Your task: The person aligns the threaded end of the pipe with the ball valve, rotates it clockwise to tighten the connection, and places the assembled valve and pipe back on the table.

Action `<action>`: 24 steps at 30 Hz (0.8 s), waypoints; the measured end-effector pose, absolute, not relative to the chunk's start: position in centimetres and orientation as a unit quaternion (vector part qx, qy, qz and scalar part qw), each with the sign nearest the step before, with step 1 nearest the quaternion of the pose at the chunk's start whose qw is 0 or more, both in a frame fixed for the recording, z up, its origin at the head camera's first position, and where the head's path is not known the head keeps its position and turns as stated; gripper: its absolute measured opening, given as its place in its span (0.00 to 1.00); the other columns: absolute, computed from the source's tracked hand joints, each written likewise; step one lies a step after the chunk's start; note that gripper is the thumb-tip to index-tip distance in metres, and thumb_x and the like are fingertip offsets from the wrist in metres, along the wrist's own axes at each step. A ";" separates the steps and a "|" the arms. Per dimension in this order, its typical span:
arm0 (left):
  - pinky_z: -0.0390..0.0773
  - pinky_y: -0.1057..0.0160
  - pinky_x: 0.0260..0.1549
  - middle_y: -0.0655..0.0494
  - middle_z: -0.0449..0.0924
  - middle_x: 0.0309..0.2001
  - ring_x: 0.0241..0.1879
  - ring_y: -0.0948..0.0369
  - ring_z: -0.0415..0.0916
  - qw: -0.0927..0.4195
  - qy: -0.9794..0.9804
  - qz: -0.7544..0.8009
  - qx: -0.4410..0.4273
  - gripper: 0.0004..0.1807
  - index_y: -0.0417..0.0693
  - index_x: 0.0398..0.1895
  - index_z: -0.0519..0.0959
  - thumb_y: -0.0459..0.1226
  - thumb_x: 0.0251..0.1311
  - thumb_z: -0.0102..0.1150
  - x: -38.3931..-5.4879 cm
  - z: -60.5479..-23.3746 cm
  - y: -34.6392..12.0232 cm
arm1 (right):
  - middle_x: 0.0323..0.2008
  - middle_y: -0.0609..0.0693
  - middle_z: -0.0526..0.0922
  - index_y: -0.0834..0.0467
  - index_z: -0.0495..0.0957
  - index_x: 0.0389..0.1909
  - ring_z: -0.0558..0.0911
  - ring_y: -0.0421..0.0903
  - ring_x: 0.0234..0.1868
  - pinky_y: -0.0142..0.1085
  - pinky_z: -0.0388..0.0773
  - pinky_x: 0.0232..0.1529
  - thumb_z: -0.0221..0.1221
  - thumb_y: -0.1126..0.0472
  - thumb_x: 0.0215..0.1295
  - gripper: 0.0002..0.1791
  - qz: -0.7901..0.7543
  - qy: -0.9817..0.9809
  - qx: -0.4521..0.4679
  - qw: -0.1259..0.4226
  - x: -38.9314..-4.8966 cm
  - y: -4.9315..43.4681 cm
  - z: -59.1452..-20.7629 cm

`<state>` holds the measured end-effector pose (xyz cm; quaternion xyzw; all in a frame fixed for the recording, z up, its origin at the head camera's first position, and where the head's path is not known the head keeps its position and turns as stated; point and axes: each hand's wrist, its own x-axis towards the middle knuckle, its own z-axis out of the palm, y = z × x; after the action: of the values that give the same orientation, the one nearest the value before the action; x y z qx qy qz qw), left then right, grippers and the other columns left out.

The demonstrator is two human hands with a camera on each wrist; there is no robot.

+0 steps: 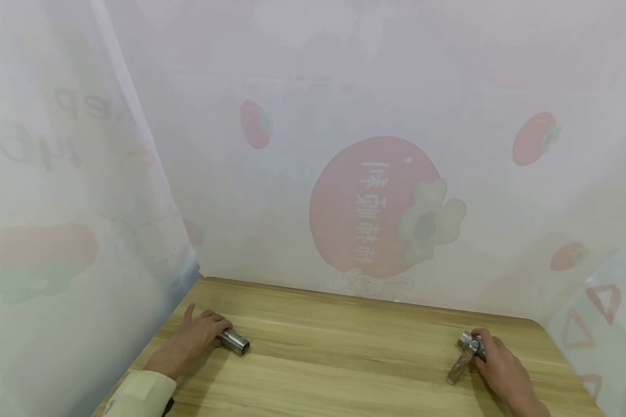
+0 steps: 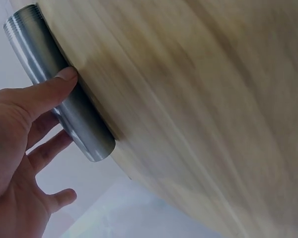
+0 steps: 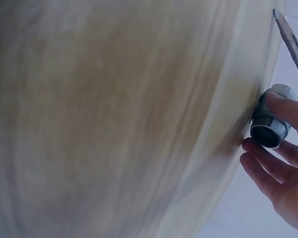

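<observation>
On the left of the table, my left hand (image 1: 194, 339) grips a short metal pipe (image 1: 235, 341) whose open end points toward the front right. In the left wrist view, thumb and fingers pinch the pipe (image 2: 64, 84) around its middle, and screw thread shows at its upper end. Over on the right, my right hand (image 1: 503, 368) holds a ball valve (image 1: 472, 343) with a lever handle (image 1: 460, 368) that slants down to the left. The right wrist view shows the valve (image 3: 270, 121) between thumb and fingers, its threaded opening facing the camera.
The wood-grain table (image 1: 334, 353) has a rounded far right corner. Pale curtains printed with red fruit (image 1: 365, 208) hang behind it and on both sides. A wide stretch of tabletop lies between the two hands.
</observation>
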<state>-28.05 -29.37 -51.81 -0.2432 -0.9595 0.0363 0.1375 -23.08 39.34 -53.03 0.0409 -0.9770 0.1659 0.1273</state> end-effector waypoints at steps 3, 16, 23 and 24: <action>0.70 0.18 0.64 0.56 0.91 0.52 0.56 0.50 0.85 0.145 -0.955 0.044 -0.254 0.24 0.56 0.50 0.86 0.38 0.49 0.86 -28.1 -51.8 -29.6 | 0.54 0.75 0.83 0.59 0.69 0.67 0.87 0.74 0.44 0.62 0.85 0.32 0.71 0.68 0.68 0.30 0.159 -0.978 0.038 0.131 -23.1 39.2 -53.1; 0.72 0.19 0.62 0.58 0.88 0.47 0.51 0.51 0.85 0.137 -0.949 0.076 -0.274 0.23 0.59 0.49 0.84 0.44 0.50 0.85 -28.8 -51.6 -30.2 | 0.53 0.77 0.81 0.72 0.72 0.69 0.87 0.75 0.48 0.65 0.87 0.42 0.69 0.70 0.70 0.30 0.138 -0.980 0.041 0.138 -23.3 38.7 -53.2; 0.72 0.19 0.62 0.58 0.86 0.47 0.50 0.51 0.85 0.135 -0.946 0.088 -0.282 0.23 0.60 0.48 0.82 0.46 0.51 0.84 -28.8 -51.5 -30.2 | 0.52 0.79 0.80 0.74 0.72 0.67 0.85 0.77 0.49 0.67 0.86 0.44 0.65 0.72 0.70 0.26 0.140 -0.978 0.037 0.147 -23.3 38.8 -53.6; 0.72 0.19 0.62 0.58 0.86 0.47 0.50 0.51 0.85 0.134 -0.946 0.088 -0.282 0.23 0.61 0.48 0.82 0.46 0.51 0.84 -28.8 -51.5 -30.2 | 0.52 0.79 0.80 0.74 0.72 0.66 0.85 0.78 0.49 0.68 0.86 0.44 0.65 0.72 0.71 0.26 0.141 -0.979 0.035 0.144 -23.3 38.8 -53.6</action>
<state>-28.80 -30.17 -51.50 -0.2821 -0.9459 0.0875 0.1341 -23.34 38.81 -53.63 0.0348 -0.9788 0.1414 0.1438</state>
